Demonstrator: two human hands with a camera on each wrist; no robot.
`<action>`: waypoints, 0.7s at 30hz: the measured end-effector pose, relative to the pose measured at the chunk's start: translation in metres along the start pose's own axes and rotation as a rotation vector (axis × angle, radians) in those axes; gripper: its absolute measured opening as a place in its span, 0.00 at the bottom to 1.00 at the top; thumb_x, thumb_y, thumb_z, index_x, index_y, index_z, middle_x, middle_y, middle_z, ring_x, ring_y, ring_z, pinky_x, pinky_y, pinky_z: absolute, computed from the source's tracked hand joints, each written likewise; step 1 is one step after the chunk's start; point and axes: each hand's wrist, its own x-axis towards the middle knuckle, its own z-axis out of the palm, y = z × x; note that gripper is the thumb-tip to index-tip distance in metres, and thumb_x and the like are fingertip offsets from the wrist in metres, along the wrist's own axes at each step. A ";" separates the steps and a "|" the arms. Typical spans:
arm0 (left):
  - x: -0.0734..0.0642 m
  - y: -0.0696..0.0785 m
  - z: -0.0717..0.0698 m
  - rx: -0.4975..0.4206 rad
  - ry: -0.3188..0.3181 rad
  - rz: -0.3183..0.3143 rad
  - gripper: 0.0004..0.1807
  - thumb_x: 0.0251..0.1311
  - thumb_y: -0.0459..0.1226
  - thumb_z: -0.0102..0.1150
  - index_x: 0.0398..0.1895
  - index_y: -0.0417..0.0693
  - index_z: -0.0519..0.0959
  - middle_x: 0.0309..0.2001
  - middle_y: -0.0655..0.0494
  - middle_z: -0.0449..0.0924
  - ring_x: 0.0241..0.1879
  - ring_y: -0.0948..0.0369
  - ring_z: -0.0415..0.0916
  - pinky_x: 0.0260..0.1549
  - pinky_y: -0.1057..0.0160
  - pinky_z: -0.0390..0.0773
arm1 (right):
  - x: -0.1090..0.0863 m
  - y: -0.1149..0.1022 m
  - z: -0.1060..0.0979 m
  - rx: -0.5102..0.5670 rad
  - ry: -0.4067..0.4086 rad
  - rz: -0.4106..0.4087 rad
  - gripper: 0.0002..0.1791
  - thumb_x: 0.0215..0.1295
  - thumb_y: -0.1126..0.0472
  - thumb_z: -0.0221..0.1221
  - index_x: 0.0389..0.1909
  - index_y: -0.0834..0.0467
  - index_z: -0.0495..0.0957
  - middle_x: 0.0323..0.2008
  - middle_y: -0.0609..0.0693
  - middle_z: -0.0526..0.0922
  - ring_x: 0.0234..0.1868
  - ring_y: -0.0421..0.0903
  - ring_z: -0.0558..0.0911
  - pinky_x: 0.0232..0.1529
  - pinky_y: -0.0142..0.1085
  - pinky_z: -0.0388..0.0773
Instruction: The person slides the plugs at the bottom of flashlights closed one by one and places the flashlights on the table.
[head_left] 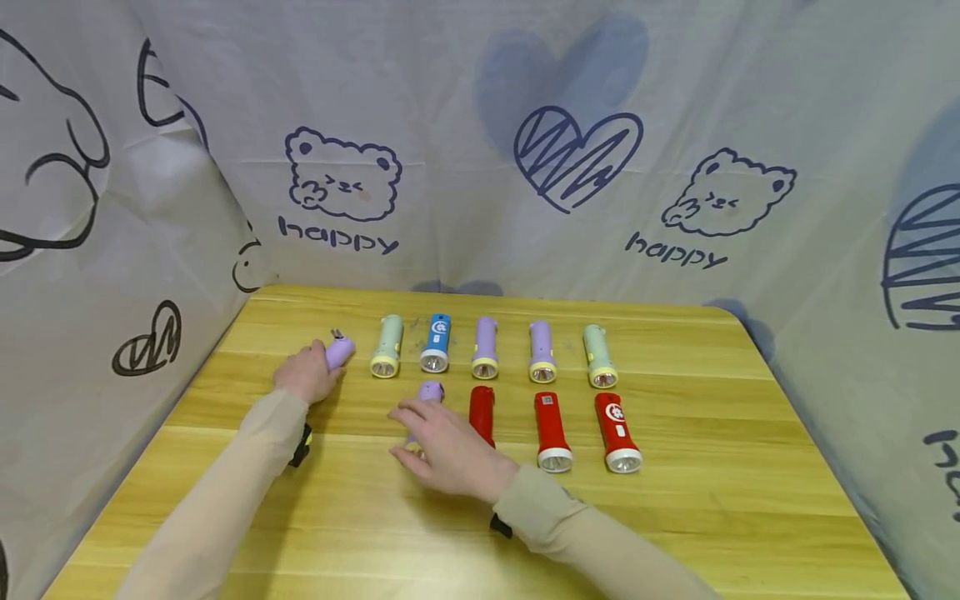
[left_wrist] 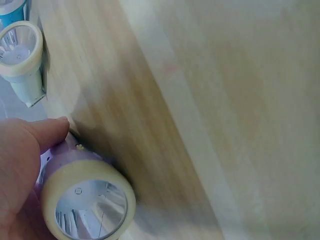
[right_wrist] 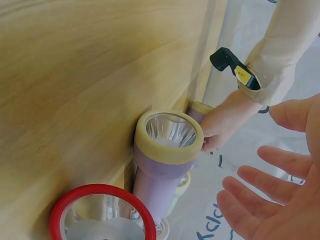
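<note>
At the left of the table my left hand (head_left: pixel 303 372) grips a purple flashlight (head_left: pixel 340 352). The left wrist view shows its cream-rimmed lens (left_wrist: pixel 90 207) close over the wood, with the thumb along the body. My right hand (head_left: pixel 450 446) is over the near row, fingers spread and relaxed, holding nothing. Just beyond its fingers lies another purple flashlight (head_left: pixel 431 390), partly covered by the hand in the head view. In the right wrist view that flashlight (right_wrist: pixel 159 185) stands apart from the fingers. A red flashlight (head_left: pixel 482 408) is partly hidden behind the right hand.
Two more red flashlights, one (head_left: pixel 552 429) and another (head_left: pixel 617 432), continue the near row. Behind them is a far row: a green one (head_left: pixel 389 337), a blue one (head_left: pixel 437 337), two purple ones and another green one (head_left: pixel 598 350). A printed cloth (head_left: pixel 465 200) hangs behind the table.
</note>
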 end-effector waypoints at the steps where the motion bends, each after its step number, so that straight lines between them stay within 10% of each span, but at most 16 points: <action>1: -0.001 0.001 -0.001 -0.001 -0.009 -0.004 0.34 0.72 0.47 0.54 0.63 0.23 0.62 0.49 0.26 0.77 0.38 0.40 0.81 0.29 0.49 0.83 | 0.000 0.000 0.000 0.003 0.000 0.001 0.25 0.74 0.48 0.57 0.66 0.56 0.73 0.64 0.53 0.78 0.63 0.47 0.79 0.64 0.39 0.79; 21: -0.023 0.018 -0.019 -0.097 0.033 0.114 0.32 0.75 0.47 0.46 0.63 0.23 0.63 0.48 0.29 0.79 0.36 0.46 0.80 0.34 0.47 0.82 | -0.016 0.015 -0.012 0.131 0.057 0.054 0.23 0.73 0.52 0.58 0.64 0.57 0.75 0.63 0.52 0.79 0.63 0.47 0.80 0.64 0.40 0.79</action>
